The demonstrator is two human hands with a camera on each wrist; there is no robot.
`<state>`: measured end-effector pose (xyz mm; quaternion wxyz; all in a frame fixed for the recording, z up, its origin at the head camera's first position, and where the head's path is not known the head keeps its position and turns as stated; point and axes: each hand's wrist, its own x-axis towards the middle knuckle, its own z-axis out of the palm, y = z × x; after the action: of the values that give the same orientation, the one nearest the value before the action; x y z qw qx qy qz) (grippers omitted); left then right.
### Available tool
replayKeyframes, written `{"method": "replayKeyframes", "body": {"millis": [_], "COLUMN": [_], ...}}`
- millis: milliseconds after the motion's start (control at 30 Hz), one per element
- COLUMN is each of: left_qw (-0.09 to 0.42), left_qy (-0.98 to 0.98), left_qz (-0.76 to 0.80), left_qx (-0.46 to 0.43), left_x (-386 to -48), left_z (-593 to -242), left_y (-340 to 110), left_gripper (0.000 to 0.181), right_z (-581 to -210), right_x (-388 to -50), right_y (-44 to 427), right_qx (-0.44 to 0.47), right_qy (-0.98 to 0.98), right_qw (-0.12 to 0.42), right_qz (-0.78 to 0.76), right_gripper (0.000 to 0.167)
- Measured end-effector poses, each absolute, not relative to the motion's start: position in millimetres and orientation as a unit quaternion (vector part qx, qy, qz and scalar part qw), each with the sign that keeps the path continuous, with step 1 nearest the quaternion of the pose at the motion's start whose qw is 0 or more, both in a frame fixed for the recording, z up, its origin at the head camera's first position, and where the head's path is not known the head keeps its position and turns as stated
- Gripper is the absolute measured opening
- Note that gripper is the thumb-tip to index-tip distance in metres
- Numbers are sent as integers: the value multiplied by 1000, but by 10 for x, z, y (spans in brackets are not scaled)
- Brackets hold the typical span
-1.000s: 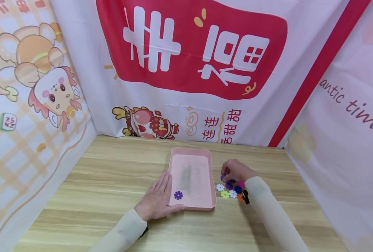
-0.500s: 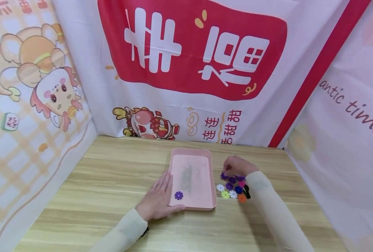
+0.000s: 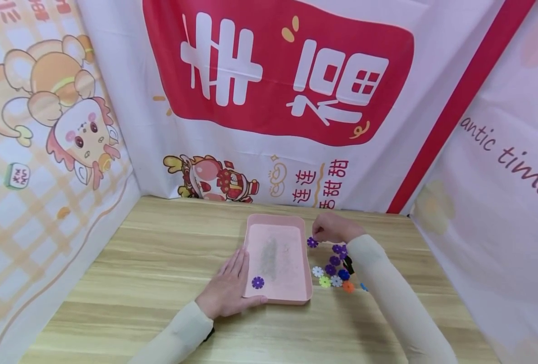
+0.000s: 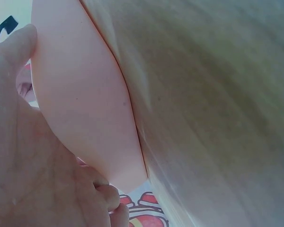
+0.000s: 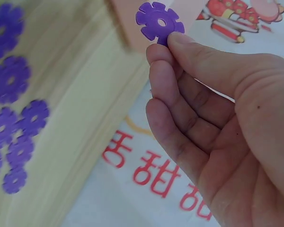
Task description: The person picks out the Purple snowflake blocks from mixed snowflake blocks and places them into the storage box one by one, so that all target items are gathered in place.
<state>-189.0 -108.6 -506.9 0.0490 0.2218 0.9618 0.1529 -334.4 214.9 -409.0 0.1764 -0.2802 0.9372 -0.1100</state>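
Between the thumb and index finger of my right hand (image 3: 336, 227) is a purple snowflake-shaped plastic disc (image 5: 150, 21), pinched at its edge. In the head view it hangs just right of the pink tray (image 3: 291, 263). My left hand (image 3: 225, 290) rests against the tray's near left corner, its fingers along the left side and its thumb by the front rim. The left wrist view shows the tray's outer wall beneath that palm. Another purple snowflake disc (image 3: 257, 278) lies inside the tray, near the left thumb.
Right of the tray, loose snowflake discs lie on the wooden table (image 3: 168, 263): several purple (image 3: 331, 270), white (image 3: 318, 272), yellow-green (image 3: 325, 281), dark blue (image 3: 343, 275), orange (image 3: 348, 286). A light blue one (image 3: 363, 286) is partly behind the right sleeve. Printed cloth (image 3: 232, 126) encloses the back and sides.
My right hand has lifted the purple disc off the pile and carried it left and away toward the tray, uncovering more purple discs. The left hand stays at the tray.
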Motion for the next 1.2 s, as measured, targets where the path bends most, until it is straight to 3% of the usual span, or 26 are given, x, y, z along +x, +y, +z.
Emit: {"method": "replayKeyframes", "body": {"millis": [667, 867, 1200], "left_qw": [49, 51, 42], "left_qy": [963, 963, 961], "left_qz": [144, 146, 143], "left_qx": [221, 222, 232], "left_x": [-1883, -1882, -1879], "left_z": [-5072, -5055, -5059], "left_y": [-1094, -1097, -1097], "left_gripper": [125, 124, 122], "right_z": [-4239, -4341, -4553], "right_x": [-3298, -3285, -3256], "right_y": [1189, 959, 792], "right_qx": [-284, -300, -301], "right_qy": [934, 937, 922], "right_qw": [192, 174, 228], "right_qz": [-101, -22, -87], "right_gripper": [13, 17, 17]}}
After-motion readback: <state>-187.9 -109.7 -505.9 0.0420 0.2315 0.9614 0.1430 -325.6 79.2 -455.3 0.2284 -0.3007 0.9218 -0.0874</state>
